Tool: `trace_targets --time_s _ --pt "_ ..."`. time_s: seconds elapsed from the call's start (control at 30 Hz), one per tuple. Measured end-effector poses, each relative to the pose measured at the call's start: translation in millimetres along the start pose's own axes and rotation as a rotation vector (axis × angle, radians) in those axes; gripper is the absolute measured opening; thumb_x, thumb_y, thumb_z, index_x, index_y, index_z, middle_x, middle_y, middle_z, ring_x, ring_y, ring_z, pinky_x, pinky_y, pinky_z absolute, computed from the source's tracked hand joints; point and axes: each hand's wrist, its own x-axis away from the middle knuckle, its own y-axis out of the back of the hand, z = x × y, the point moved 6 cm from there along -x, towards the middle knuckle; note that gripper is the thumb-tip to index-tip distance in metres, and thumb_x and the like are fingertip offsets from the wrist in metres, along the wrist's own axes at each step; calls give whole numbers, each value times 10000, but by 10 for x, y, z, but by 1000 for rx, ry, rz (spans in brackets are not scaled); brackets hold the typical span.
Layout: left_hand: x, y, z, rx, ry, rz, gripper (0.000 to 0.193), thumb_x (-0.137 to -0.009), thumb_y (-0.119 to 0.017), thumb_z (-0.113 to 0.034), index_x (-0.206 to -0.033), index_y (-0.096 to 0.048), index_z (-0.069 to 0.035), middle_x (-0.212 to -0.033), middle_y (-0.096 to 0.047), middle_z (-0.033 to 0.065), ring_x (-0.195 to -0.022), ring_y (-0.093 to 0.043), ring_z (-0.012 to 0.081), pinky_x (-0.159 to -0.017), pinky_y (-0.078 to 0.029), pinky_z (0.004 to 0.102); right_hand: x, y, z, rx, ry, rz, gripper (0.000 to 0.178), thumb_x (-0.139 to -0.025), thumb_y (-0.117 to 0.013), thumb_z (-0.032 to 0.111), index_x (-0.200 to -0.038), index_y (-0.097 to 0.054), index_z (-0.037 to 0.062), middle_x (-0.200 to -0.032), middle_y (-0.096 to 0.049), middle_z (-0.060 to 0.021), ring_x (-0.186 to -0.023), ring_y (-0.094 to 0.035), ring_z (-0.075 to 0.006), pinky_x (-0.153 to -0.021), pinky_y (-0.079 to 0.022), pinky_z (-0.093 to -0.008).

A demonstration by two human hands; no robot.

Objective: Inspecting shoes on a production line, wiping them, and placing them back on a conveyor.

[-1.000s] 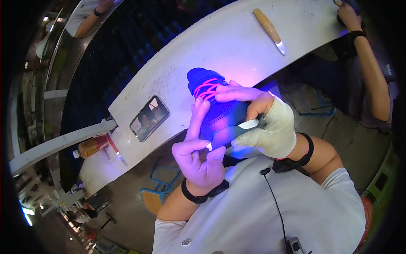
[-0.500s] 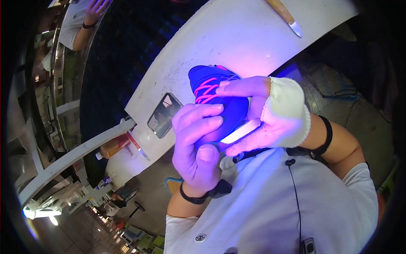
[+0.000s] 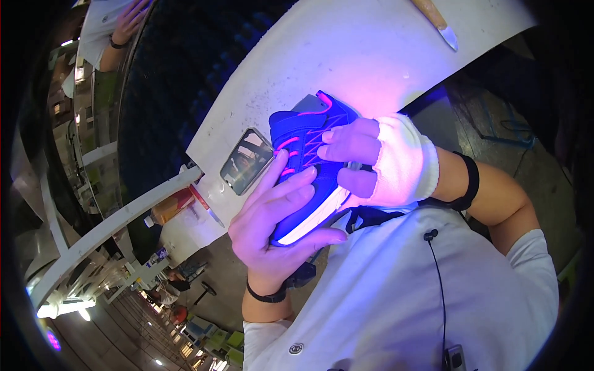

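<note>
A blue sneaker (image 3: 327, 183) with pink laces and a white sole is held between my two hands above the table, lit violet. My bare left hand (image 3: 267, 213) wraps the toe end, its fingers lying over the upper and its thumb under the pale sole. On the other side, my right hand (image 3: 377, 154), in a white fingerless glove, grips the shoe around its middle, fingertips by the laces. The right thumb is mostly hidden. Just beyond the left fingers, a phone (image 3: 246, 162) with a dark, reflecting screen lies on the table.
The white table (image 3: 346, 55) has a curved edge. On it lie a wooden-handled knife (image 3: 438, 21) at the far right and a red-handled blade (image 3: 205, 204) at left. An orange bottle (image 3: 170, 209) is beside a pale rail (image 3: 117, 234). Another person's hand (image 3: 130, 20) shows top left.
The sneaker has turned, showing more of its collar and white sole. My left fingers have straightened along the upper, and my right fingers have shifted toward the laces' side.
</note>
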Motion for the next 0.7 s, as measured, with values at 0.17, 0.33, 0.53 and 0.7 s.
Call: trace_targets --time_s 0.17,0.33,0.53,0.7 --pt "37 33 66 81 -37 13 554 -616 -1038 -326 -966 -758 -1 -1060 -809 204 -1203 -719 450 -1118 -510 603 -103 -3 -17 21 -116 -4 363 -715 -843 417 -782 -659 111 -897 -656 -45 -814 -692 -238 -584 -581 -385" --pt "130 148 274 130 -15 -24 382 -694 -991 -145 -955 -747 -10 -1033 -811 199 -1218 -706 472 -1115 -502 622 -125 -84 -139 -13 -220 101 485 -661 -902 437 -763 -618 56 -1114 -656 -150 -1069 -681 -377 -825 -603 -501" --pt "368 308 590 189 -15 51 507 -741 -942 -190 -1162 -727 -8 -1401 -683 245 -1397 -577 473 -1135 -456 586 112 -453 -276 -90 -101 -30 618 -645 -925 403 -933 -522 34 -1356 -607 -276 -1226 -624 -497 -1020 -527 -632" --pt "440 164 725 -94 516 242 1116 -756 -914 -445 -1622 -364 -6 -1306 -710 234 -1160 -736 363 -964 -575 398 50 -599 -157 -19 -60 35 484 -677 -857 341 -891 -539 46 -1276 -635 -240 -1164 -629 -444 -1046 -522 -610"
